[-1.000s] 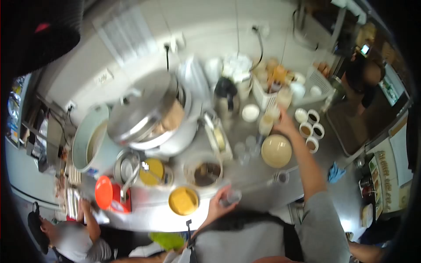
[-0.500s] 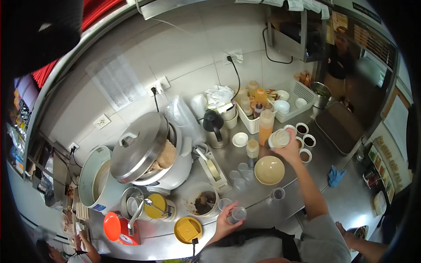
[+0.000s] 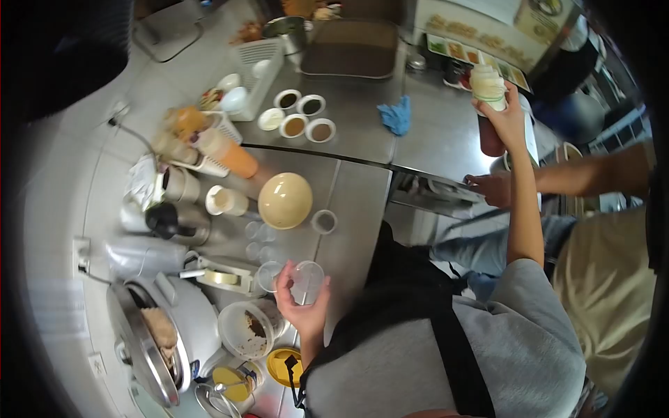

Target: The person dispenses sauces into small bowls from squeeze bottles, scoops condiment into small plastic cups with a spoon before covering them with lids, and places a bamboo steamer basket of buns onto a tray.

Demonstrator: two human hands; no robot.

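My left hand (image 3: 303,303) holds a small clear plastic cup (image 3: 309,276) between thumb and fingers, and a second clear round piece (image 3: 270,276) shows just left of the fingertips. Stretched out to the upper right, my right hand (image 3: 509,115) is wrapped round a whitish, ridged stack (image 3: 488,85); whether it is lids or cups is unclear. Below that hand stands a dark red container (image 3: 491,139). A cream bowl (image 3: 285,200) and a small clear cup (image 3: 324,221) rest on the steel counter (image 3: 355,209) beyond my left hand.
Several sauce cups (image 3: 295,125) and a blue glove (image 3: 396,115) lie on the far counter. An orange bottle (image 3: 233,153) is tilted in view beside a white basket. A cooker (image 3: 198,320) stands lower left. A co-worker's hand (image 3: 491,188) is below my right arm.
The view has turned right. My right hand has carried the whitish stack from beside the sauce cups over to the far right counter. My left hand keeps its clear cup.
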